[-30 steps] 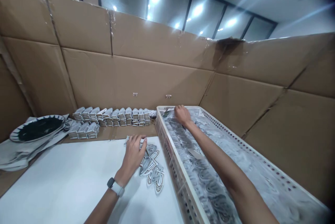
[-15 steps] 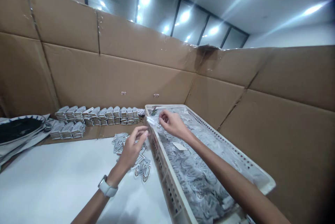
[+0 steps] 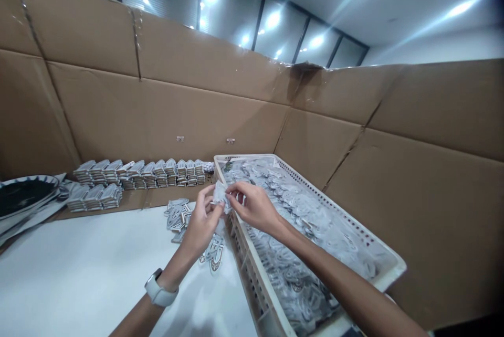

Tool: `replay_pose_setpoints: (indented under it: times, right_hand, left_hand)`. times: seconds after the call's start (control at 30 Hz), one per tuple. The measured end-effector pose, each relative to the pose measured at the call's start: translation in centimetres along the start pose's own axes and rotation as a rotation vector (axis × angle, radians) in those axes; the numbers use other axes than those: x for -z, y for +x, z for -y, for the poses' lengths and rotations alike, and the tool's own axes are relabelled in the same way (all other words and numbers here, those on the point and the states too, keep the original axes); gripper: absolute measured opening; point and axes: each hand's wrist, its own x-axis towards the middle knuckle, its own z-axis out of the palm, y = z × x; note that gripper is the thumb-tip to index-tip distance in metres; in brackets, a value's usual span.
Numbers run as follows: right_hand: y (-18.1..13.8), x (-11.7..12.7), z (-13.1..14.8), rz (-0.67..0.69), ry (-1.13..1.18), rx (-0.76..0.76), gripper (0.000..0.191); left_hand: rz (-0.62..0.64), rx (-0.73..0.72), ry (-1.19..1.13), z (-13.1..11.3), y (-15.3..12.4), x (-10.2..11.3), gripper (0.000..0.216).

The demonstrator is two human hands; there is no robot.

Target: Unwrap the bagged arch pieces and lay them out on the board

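A small clear plastic bag is pinched between my two hands above the crate's left rim. My left hand, with a watch on its wrist, grips the bag from the left between thumb and fingers. From the other side, my right hand has its fingertips closed on the bag's right part. What the bag contains is too blurred to tell. Beneath and beside my left hand, loose grey-and-brown flat cut-out pieces lie on the white table. The white plastic crate holds many bagged pieces.
Rows of stacked pieces line the cardboard at the back left. A dark-centred round dish with a patterned rim sits at the far left on flat sheets. Cardboard walls enclose the back and right. The white table spreads across the front left.
My right hand has brought the bag slightly left and down to my left hand, which has closed on it. The white card seen in the crate earlier is no longer visible.
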Motion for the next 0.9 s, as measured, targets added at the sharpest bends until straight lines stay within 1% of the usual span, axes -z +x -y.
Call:
replay_pose_setpoints:
  times: [0.17,0.23,0.3,0.37,0.43,0.5,0.57,0.63,0.67,0.73,0.83,0.9]
  right_hand:
    - [-0.5,-0.2,0.9,-0.023,-0.01,0.018,0.01]
    - [-0.4,-0.1,1.1,-0.016,0.016,0.01,0.012]
    - [-0.3,0.0,1.1,-0.026,0.047,-0.023,0.015]
    - [-0.2,0.1,0.7,-0.069,0.038,-0.113,0.017]
    - [-0.1,0.1,0.1,-0.087,0.028,-0.247,0.02]
    - [-0.1,-0.1,-0.6,-0.028,0.104,-0.361,0.024]
    - [-0.2,-0.5,-1.2,0.046,0.252,-0.421,0.029]
    - [-0.3,-1.0,-1.5,0.066,0.362,-0.443,0.034]
    - [-0.3,-1.2,-1.5,0.058,0.379,-0.447,0.035]
    - [-0.4,-1.4,-1.4,0.03,0.352,-0.44,0.032]
    - [-0.5,-1.6,-1.3,-0.01,0.271,-0.418,0.02]
    - [-0.6,-1.7,-1.4,-0.05,0.216,-0.394,0.016]
  left_hand:
    - [-0.051,0.028,-0.019,-0.1,0.0,0.0,0.06]
    - [-0.069,0.06,-0.067,-0.3,0.0,0.0,0.055]
    - [-0.083,0.115,-0.162,-0.6,-0.1,-0.1,0.051]
    - [-0.082,0.18,-0.289,-0.9,-0.1,-0.2,0.046]
    - [-0.075,0.237,-0.411,-1.3,-0.1,-0.3,0.042]
    - [-0.079,0.286,-0.495,-1.6,-0.1,-0.4,0.038]
    - [-0.086,0.328,-0.534,-1.8,0.0,-0.5,0.038]
    - [-0.082,0.348,-0.545,-1.9,0.1,-0.5,0.039]
    - [-0.077,0.349,-0.547,-1.8,0.0,-0.6,0.038]
    - [-0.068,0.342,-0.552,-1.7,0.0,-0.6,0.038]
    - [-0.065,0.345,-0.558,-1.7,-0.1,-0.7,0.039]
    - [-0.064,0.351,-0.583,-1.8,-0.2,-0.9,0.04]
